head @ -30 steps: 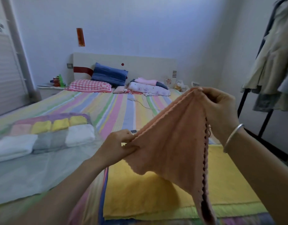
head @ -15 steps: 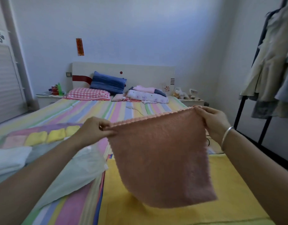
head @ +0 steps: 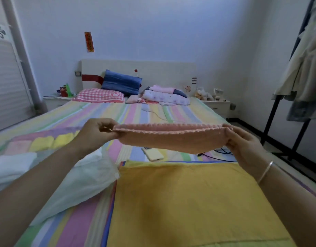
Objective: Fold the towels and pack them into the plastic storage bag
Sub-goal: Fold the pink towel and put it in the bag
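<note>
The pink towel (head: 171,138) hangs in the air above the bed (head: 118,111), doubled over so that its two scalloped edges run side by side along the top. It is stretched level between the two hands. The left hand (head: 94,134) pinches one end with curled fingers (head: 107,124) and thumb, and the right hand (head: 242,145), a thin bracelet (head: 265,171) on its wrist, grips the other end the same way. Below the fingers and nearer the person, a yellow cloth (head: 189,202) lies flat on the striped sheet. Just beyond and under the towel lie a phone (head: 152,154) and a dark cable (head: 216,157). Left of the left fingers, the plastic storage bag (head: 78,182) lies on the bed with folded towels (head: 46,142) inside.
</note>
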Demonstrator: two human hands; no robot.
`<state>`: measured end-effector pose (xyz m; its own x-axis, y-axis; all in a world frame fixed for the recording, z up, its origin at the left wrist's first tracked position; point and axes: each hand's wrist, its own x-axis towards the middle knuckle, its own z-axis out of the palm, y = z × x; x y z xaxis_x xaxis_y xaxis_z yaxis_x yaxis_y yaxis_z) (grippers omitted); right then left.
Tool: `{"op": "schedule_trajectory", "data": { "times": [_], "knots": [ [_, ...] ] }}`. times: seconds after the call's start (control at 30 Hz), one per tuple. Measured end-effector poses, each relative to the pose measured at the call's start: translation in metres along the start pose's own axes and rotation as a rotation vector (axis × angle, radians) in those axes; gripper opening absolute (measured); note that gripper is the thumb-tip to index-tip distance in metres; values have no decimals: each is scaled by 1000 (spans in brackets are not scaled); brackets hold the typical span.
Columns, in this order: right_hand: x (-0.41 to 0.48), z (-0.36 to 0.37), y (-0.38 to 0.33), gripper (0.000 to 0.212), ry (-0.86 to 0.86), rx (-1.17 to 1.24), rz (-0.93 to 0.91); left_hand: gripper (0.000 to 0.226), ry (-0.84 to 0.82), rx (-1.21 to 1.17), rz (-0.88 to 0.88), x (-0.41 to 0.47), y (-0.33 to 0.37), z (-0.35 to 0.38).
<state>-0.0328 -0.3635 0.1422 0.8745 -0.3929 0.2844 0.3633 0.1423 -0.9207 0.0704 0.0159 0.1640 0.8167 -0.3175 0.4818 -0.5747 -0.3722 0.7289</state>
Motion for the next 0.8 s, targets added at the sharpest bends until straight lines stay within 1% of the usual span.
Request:
{"op": "schedule_trajectory", "data": {
  "times": [0.03, 0.07, 0.1, 0.17, 0.23, 0.27, 0.3, 0.33, 0.37, 0.4, 0.43, 0.47, 0.5, 0.53, 0.63, 0.73, 0.8],
  "knots": [
    [-18, -10, 15, 74, -13, -11, 27, 12, -51, -28, -26, -19, -11, 7],
    [-36, -21, 31, 80, -20, -31, 65, 10, -106, -46, -52, -38, -23, 14],
    [-55, -31, 45, 82, -20, -57, 102, 16, -166, -72, -83, -58, -34, 23],
    [-89, -50, 70, 78, -11, -118, 187, 32, -262, -104, -138, -97, -56, 40],
    [-115, -63, 90, 68, -29, -180, 273, 51, -278, -131, -181, -130, -75, 59],
    [-123, -66, 98, 71, -38, -207, 302, 52, -255, -149, -191, -140, -84, 69],
    [-127, -68, 106, 78, -30, -230, 314, 43, -222, -157, -196, -148, -91, 79],
    [-128, -69, 111, 82, -13, -244, 314, 28, -170, -157, -194, -150, -93, 88],
    [-127, -69, 115, 81, 5, -249, 304, 16, -96, -149, -199, -149, -92, 96],
    [-123, -67, 116, 74, 15, -254, 298, 15, -21, -144, -205, -146, -92, 103],
    [-117, -62, 115, 57, 17, -249, 298, 25, 37, -141, -204, -139, -93, 108],
    [-110, -58, 113, 35, 31, -228, 301, 39, 75, -127, -205, -133, -94, 113],
    [-101, -54, 114, 18, 57, -221, 295, 46, 104, -95, -201, -124, -94, 117],
    [-88, -51, 116, 15, 96, -235, 292, 49, 130, -37, -208, -113, -98, 121],
    [-41, -42, 132, 16, 195, -286, 296, 30, 155, 207, -228, -80, -112, 134],
    [3, -31, 154, 13, 248, -329, 298, 31, 144, 323, -298, -49, -133, 147],
    [25, -26, 171, 12, 262, -379, 270, 23, 125, 401, -336, -35, -149, 156]
  ]
}}
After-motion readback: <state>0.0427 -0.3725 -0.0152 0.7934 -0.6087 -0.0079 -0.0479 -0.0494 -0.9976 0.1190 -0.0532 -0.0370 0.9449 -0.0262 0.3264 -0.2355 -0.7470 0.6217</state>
